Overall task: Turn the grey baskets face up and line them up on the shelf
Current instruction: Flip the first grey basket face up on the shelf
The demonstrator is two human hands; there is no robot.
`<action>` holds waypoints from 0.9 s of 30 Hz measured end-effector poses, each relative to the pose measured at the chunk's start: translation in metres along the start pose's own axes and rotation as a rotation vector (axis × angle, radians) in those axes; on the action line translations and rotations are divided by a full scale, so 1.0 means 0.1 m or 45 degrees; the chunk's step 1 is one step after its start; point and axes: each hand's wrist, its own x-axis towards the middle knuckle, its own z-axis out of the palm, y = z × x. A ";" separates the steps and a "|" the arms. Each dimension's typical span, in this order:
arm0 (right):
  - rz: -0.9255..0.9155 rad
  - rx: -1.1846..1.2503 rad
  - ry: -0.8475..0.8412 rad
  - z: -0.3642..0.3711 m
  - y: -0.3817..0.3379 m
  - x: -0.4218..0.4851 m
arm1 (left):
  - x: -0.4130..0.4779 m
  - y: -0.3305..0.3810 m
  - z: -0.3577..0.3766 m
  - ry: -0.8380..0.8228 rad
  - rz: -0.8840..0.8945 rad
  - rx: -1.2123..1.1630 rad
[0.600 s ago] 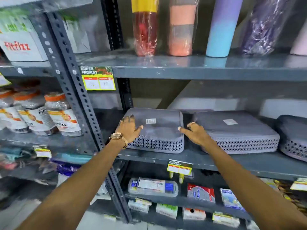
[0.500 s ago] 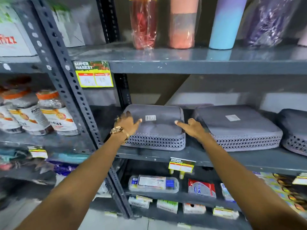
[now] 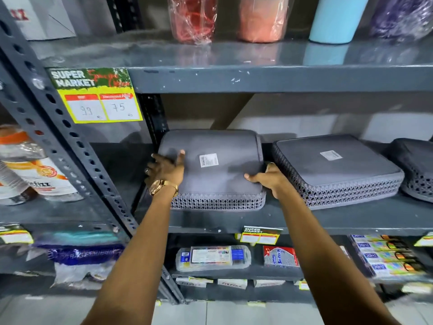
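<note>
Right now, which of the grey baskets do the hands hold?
The leftmost basket, beside the upright: left hand and right hand grip its sides. The middle basket and right basket lie untouched.

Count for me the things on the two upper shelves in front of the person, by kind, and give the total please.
Grey baskets, upside down on the middle shelf: 3, namely left basket, middle basket, right basket, which is cut by the picture edge.
Tumblers on the top shelf: 4, namely red tumbler, orange tumbler, blue tumbler, purple tumbler.
Total: 7

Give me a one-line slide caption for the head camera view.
Both hands, left and right, grip the leftmost upside-down grey basket on the shelf.
</note>
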 end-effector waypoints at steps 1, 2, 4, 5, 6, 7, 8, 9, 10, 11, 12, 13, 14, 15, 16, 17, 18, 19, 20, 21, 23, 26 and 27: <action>-0.058 0.040 0.037 -0.02 -0.03 0.04 | -0.03 0.03 0.00 0.058 0.033 -0.075; -0.141 0.087 0.091 -0.04 -0.06 0.07 | -0.04 0.05 0.01 0.108 0.058 -0.179; -0.326 0.223 0.158 -0.11 -0.12 0.12 | -0.06 0.10 0.01 0.229 0.098 -0.428; -0.393 0.309 0.163 -0.15 -0.12 0.15 | -0.08 0.12 0.00 0.294 0.125 -0.544; -0.394 0.408 0.148 -0.18 -0.12 0.16 | -0.11 0.13 -0.02 0.344 0.157 -0.659; -0.354 0.539 0.119 -0.21 -0.12 0.14 | -0.13 0.12 -0.03 0.370 0.175 -0.763; -0.293 0.682 0.078 -0.22 -0.09 0.15 | -0.17 0.13 -0.06 0.376 0.177 -0.871; -0.243 0.808 0.042 -0.22 -0.07 0.12 | -0.15 0.09 -0.06 0.364 0.167 -0.956; -0.185 0.892 0.028 -0.21 -0.04 0.05 | -0.18 0.05 -0.06 0.323 0.156 -1.017; -0.124 0.949 0.026 -0.20 0.02 0.02 | -0.17 -0.02 -0.04 0.259 0.139 -1.069; -0.082 0.986 0.028 -0.20 0.07 -0.02 | -0.19 -0.07 -0.03 0.183 0.095 -1.197; -0.058 1.034 0.014 -0.21 0.14 -0.04 | -0.19 -0.14 -0.01 0.122 0.039 -1.394; -0.040 1.074 0.011 -0.22 0.20 -0.04 | -0.20 -0.22 -0.01 0.069 -0.036 -1.588; -0.039 1.132 0.001 -0.24 0.24 -0.03 | -0.21 -0.28 -0.02 0.054 -0.107 -1.747; -0.024 1.145 0.030 -0.27 0.29 -0.02 | -0.20 -0.37 -0.04 0.050 -0.154 -1.759; -0.027 1.139 0.022 -0.30 0.34 0.02 | -0.20 -0.43 -0.06 0.017 -0.176 -1.765; -0.013 1.065 0.009 -0.32 0.36 0.01 | -0.18 -0.50 -0.08 -0.047 -0.170 -1.754; 0.007 1.011 -0.010 -0.33 0.37 -0.01 | -0.16 -0.57 -0.12 -0.129 -0.159 -1.729; 0.025 0.938 -0.004 -0.32 0.35 -0.06 | -0.14 -0.60 -0.15 -0.225 -0.150 -1.689; 0.038 0.892 -0.015 -0.32 0.37 -0.06 | -0.14 -0.63 -0.18 -0.354 -0.168 -1.637; 0.068 0.799 -0.038 -0.33 0.52 0.06 | -0.14 -0.65 -0.22 -0.528 -0.237 -1.462; 0.190 0.610 -0.036 -0.25 0.56 0.03 | -0.18 -0.60 -0.21 -0.552 -0.217 -1.165; 0.207 0.538 -0.005 -0.21 0.51 -0.03 | -0.19 -0.56 -0.21 -0.528 -0.234 -1.092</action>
